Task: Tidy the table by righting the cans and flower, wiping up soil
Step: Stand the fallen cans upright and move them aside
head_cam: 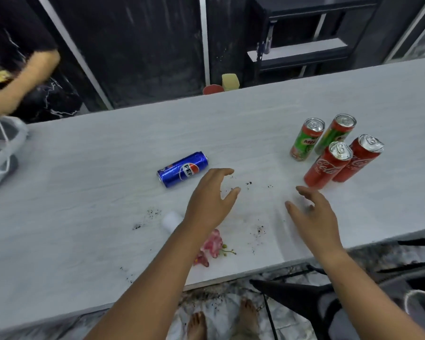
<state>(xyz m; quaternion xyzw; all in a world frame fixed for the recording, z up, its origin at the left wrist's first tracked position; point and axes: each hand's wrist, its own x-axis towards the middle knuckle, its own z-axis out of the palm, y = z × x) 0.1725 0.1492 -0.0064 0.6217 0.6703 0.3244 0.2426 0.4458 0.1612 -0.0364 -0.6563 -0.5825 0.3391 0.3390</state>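
A blue Pepsi can (183,169) lies on its side on the white table (84,204). My left hand (210,198) hovers open just right of it, fingers spread. My right hand (313,212) is open too, below two upright red Coca-Cola cans (328,165) (360,159). Two green Milo cans (306,139) (334,133) stand behind them. A pink flower (212,245) with a small white pot (171,220) lies tipped over under my left forearm, partly hidden. Dark soil specks (152,213) are scattered around my hands.
Another person's arm (17,79) reaches over a white bag (0,153) at the table's left end. A yellow sponge-like block (230,82) and a red item (212,89) sit beyond the far edge. A black chair (304,293) stands at the near right edge.
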